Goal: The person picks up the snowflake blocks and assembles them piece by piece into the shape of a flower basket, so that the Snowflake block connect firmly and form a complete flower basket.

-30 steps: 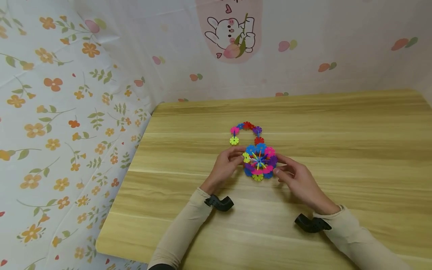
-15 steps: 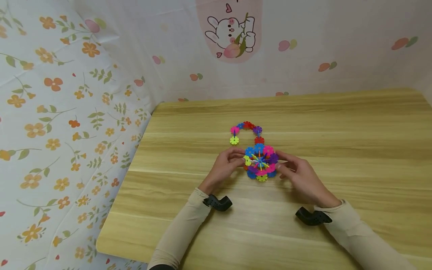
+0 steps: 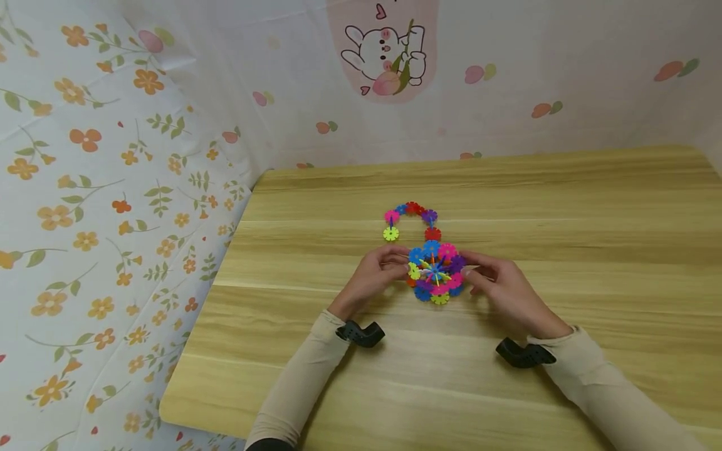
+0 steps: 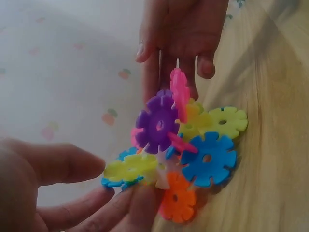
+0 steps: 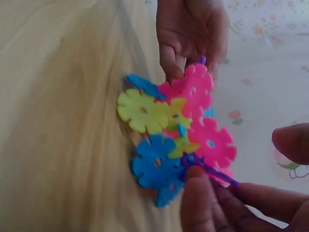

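Observation:
A flower-like build of interlocking plastic snowflake discs (image 3: 439,289) sits between the two hands over the wooden table. Its discs are blue, pink, purple, yellow and orange, with edge-on discs fanning out in the middle. On its left side my left hand (image 3: 369,279) pinches a yellow disc (image 4: 130,169) between thumb and fingers. Opposite, my right hand (image 3: 510,291) holds the build with bent fingers at a purple disc (image 5: 193,160); its thumb stands off the discs in the right wrist view. A curved chain of discs (image 3: 414,208) lies behind, its red end disc (image 3: 432,233) right at the build's blue rim.
The wooden table (image 3: 316,228) stretches wide to both sides. A white curtain with fruit and rabbit prints (image 3: 507,62) hangs along its back edge, and a flower-print cloth (image 3: 118,250) along the left. Black wrist mounts (image 3: 361,335) sit on both sleeves.
The build has turned and tipped a little between the hands, its lower yellow disc shifting right. The right thumb has slid slightly up its side. The chain has stayed in place.

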Demonstrator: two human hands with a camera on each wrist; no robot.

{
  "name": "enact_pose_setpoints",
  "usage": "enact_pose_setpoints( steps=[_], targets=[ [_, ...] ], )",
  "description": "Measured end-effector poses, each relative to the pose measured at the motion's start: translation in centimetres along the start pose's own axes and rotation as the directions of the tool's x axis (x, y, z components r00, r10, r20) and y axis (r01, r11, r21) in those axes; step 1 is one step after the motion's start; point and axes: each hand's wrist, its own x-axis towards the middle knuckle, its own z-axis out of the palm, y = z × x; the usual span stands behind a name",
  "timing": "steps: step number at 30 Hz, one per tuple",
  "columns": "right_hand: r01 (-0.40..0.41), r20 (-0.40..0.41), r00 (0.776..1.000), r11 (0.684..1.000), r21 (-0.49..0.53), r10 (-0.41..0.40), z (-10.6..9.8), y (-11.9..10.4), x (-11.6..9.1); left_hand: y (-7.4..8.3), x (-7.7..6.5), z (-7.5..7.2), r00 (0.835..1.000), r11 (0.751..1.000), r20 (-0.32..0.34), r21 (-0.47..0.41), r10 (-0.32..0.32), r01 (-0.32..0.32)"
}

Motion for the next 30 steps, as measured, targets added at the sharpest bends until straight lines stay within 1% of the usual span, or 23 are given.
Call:
enact_pose_setpoints(
  steps=[2,3,4,5,7,8,9,10,11,12,14,17,21,22,23,26,28,30],
  targets=[
    [0.0,-0.008,1.0,1.0,-0.003,0.0,-0.4,-0.1,0.5,0.0,0.2,-0.6,0.999,0.999,-0.044,0.035,0.019,-0.017],
    [-0.007,-0.014,1.0,1.0,-0.005,0.006,-0.7,-0.2,0.8,0.0,0.3,-1.0,0.996,0.998,-0.084,0.053,0.028,-0.024],
    [-0.016,-0.019,1.0,1.0,0.001,0.016,-1.2,-0.2,1.3,0.1,0.6,-1.5,0.99,0.997,-0.137,0.067,0.038,-0.029],
    [-0.034,-0.021,0.999,0.999,0.015,0.035,-1.7,-0.2,1.9,0.1,0.8,-2.0,0.979,0.996,-0.197,0.078,0.045,-0.03],
    [-0.087,-0.011,0.996,0.995,0.049,0.087,-2.9,-0.2,3.4,0.2,1.3,-3.2,0.952,0.996,-0.305,0.093,0.037,-0.009],
    [-0.116,-0.003,0.993,0.992,0.06,0.116,-3.5,-0.1,4.2,0.2,1.6,-3.7,0.94,0.995,-0.341,0.099,0.023,0.012],
    [-0.138,0.01,0.99,0.988,0.065,0.138,-4.0,0.0,5.1,0.2,1.9,-4.2,0.932,0.993,-0.362,0.114,0.007,0.036],
    [-0.16,0.026,0.987,0.985,0.065,0.158,-4.4,0.1,5.9,0.2,2.2,-4.6,0.931,0.989,-0.366,0.134,-0.011,0.064],
    [-0.178,0.044,0.984,0.982,0.057,0.175,-4.7,0.3,6.9,0.3,2.5,-4.9,0.934,0.983,-0.355,0.155,-0.035,0.096],
    [-0.19,0.064,0.98,0.981,0.046,0.187,-4.9,0.4,7.7,0.3,2.8,-5.1,0.941,0.974,-0.333,0.187,-0.057,0.125],
    [-0.202,0.099,0.975,0.979,0.02,0.2,-4.9,0.7,9.4,0.4,3.6,-5.1,0.955,0.957,-0.282,0.24,-0.093,0.163],
    [-0.219,0.142,0.966,0.976,0.003,0.216,-4.2,0.8,11.4,0.7,4.6,-4.7,0.965,0.933,-0.236,0.309,-0.113,0.185],
    [-0.232,0.149,0.962,0.973,-0.003,0.23,-3.1,0.6,12.7,0.9,5.9,-3.7,0.969,0.899,-0.228,0.397,-0.096,0.182],
    [-0.238,0.145,0.961,0.971,0.008,0.234,-2.9,0.5,12.8,0.9,6.2,-3.5,0.97,0.898,-0.225,0.402,-0.095,0.181],
    [-0.256,0.148,0.958,0.966,0.04,0.247,-2.7,0.4,12.9,0.8,6.4,-3.4,0.971,0.9,-0.221,0.397,-0.094,0.178],
    [-0.292,0.149,0.95,0.949,0.118,0.274,-2.2,0.2,13.0,0.7,6.8,-3.0,0.971,0.924,-0.215,0.341,-0.102,0.172],
    [-0.288,0.147,0.952,0.949,0.129,0.269,-2.0,0.1,13.1,0.6,6.8,-2.9,0.972,0.943,-0.215,0.291,-0.099,0.161],
    [-0.24,0.145,0.963,0.968,0.07,0.228,-2.0,0.2,13.2,0.5,6.6,-2.9,0.973,0.954,-0.219,0.267,-0.073,0.132]
  ],
)
